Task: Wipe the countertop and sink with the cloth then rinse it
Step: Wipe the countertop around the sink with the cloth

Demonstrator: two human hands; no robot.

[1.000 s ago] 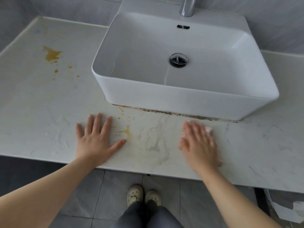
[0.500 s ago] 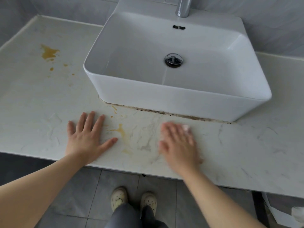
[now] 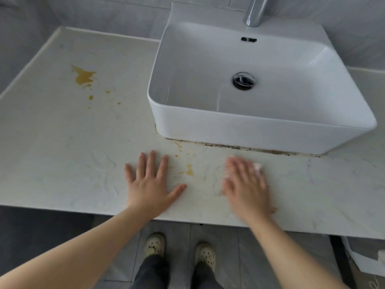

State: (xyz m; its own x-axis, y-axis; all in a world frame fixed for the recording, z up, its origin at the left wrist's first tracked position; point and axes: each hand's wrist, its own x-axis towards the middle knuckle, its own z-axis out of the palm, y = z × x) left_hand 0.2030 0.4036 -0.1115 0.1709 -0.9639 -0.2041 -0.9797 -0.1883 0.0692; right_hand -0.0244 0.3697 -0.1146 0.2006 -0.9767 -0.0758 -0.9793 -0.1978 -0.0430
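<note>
The left hand lies flat on the pale surface, fingers spread and thumb out. The right hand, blurred, presses straight fingers down on the cloth, of which only a pinkish corner shows past the fingertips, just in front of the white sink. A small yellow stain sits between the hands; a larger stain lies far left.
</note>
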